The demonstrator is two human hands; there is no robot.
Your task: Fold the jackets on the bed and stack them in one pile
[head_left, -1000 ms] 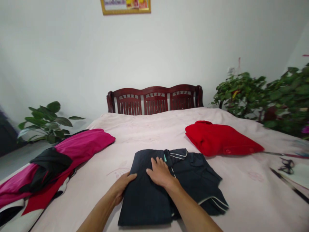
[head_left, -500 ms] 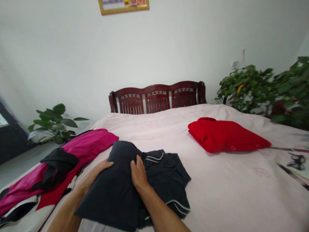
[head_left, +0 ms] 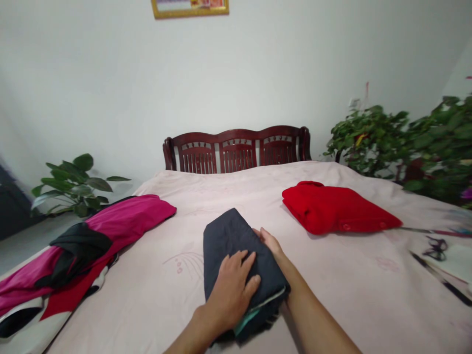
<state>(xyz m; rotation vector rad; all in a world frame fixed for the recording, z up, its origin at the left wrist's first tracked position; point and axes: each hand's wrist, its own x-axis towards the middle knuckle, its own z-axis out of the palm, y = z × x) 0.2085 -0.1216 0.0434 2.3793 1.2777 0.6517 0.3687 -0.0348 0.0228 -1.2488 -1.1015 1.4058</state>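
A dark navy garment [head_left: 230,236] lies folded into a narrow, thick bundle on the pale pink bedcover [head_left: 158,285], with white piping and a teal lining showing at its near end. My left hand [head_left: 230,290] rests flat on top of the bundle's near half, fingers spread. My right hand [head_left: 268,242] touches the bundle's upper right edge, its fingers against the fold. The bundle's underside is hidden.
A folded red garment [head_left: 337,209] lies to the right. Magenta, black and white clothes [head_left: 129,219] lie along the left edge. Scissors [head_left: 437,248], a white sheet and a dark rod lie at the right. A dark red wooden headboard [head_left: 236,150] and leafy plants stand behind.
The loose, wide navy garment is now a narrow folded bundle, its collar and sleeve no longer showing. It sits further right, and my left hand lies on top of it.
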